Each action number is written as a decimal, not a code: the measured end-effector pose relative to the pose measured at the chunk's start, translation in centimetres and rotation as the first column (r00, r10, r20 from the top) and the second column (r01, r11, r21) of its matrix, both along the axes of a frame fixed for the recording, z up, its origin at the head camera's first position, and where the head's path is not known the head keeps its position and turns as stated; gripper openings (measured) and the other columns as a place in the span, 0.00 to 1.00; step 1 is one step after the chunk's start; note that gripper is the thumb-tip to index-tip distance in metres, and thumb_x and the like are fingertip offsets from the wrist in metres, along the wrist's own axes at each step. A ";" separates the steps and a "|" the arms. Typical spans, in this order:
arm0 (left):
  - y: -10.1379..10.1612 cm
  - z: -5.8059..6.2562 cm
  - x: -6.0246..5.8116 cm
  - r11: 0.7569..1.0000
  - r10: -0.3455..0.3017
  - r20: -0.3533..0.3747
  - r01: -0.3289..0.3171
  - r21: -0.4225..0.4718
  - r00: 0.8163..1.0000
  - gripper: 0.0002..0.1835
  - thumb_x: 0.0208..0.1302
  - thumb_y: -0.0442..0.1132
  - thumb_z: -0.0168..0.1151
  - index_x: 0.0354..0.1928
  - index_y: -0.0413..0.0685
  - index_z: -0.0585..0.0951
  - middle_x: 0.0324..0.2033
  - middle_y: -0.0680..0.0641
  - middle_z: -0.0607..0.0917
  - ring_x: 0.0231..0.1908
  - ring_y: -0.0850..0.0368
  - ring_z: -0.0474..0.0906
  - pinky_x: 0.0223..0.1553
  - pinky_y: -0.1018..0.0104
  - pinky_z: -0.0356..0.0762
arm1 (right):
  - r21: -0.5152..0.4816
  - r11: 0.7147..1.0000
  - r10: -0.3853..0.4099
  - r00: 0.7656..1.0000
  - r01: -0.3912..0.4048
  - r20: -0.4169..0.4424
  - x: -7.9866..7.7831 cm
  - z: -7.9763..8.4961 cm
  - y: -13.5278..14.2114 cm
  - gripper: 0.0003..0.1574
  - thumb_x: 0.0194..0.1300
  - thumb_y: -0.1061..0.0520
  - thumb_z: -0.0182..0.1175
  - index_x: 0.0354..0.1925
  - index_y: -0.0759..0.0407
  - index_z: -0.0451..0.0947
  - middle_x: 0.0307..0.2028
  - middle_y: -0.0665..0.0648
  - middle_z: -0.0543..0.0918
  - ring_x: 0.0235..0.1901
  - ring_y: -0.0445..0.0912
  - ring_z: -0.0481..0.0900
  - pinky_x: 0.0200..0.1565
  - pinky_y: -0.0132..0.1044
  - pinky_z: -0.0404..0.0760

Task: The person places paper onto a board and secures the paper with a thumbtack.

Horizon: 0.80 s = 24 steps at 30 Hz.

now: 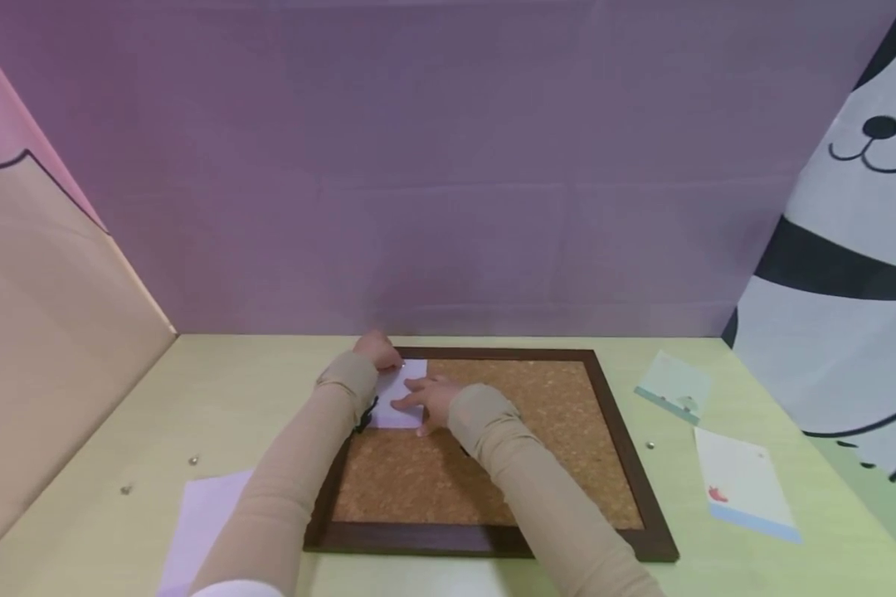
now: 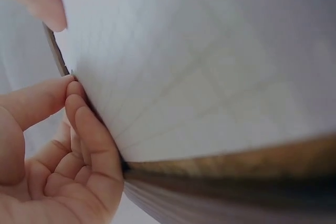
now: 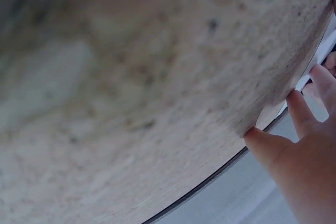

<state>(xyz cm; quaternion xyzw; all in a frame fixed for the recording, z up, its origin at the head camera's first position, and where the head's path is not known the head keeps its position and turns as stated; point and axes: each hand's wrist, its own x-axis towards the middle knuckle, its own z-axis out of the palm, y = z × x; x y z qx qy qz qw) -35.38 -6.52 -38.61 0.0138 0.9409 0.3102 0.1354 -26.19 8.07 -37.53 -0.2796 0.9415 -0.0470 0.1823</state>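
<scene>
A framed cork board (image 1: 538, 414) lies on the table, with a white sheet of paper (image 1: 394, 402) at its upper left. At the sheet's top edge, my left hand (image 1: 377, 351) pinches a small pushpin (image 1: 402, 365) between thumb and forefinger. The left wrist view shows the thumb and forefinger (image 2: 44, 98) meeting against the paper, the other fingers curled; the pin is mostly hidden there. My right hand (image 1: 435, 400) rests spread on the sheet's right side. In the right wrist view its straight fingers (image 3: 302, 114) touch the board's surface and the paper.
Loose pushpins lie on the table, including a left one (image 1: 194, 460) and a right one (image 1: 650, 445). Another white sheet (image 1: 205, 522) is partly under the left forearm. To the right lie a pale green note (image 1: 675, 383) and a white note with a blue edge (image 1: 742, 477).
</scene>
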 end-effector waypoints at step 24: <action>-2.4 2.0 2.1 0.977 -0.017 0.094 -0.003 0.215 0.995 0.03 0.56 0.28 0.52 0.26 0.38 0.73 0.18 0.50 0.74 0.18 0.63 0.71 0.28 0.72 0.79 | 0.044 0.999 0.010 1.000 -0.009 -0.007 0.7 1.1 -0.5 0.37 0.58 0.54 0.66 0.65 0.43 0.68 0.72 0.54 0.57 0.71 0.54 0.53 0.71 0.44 0.52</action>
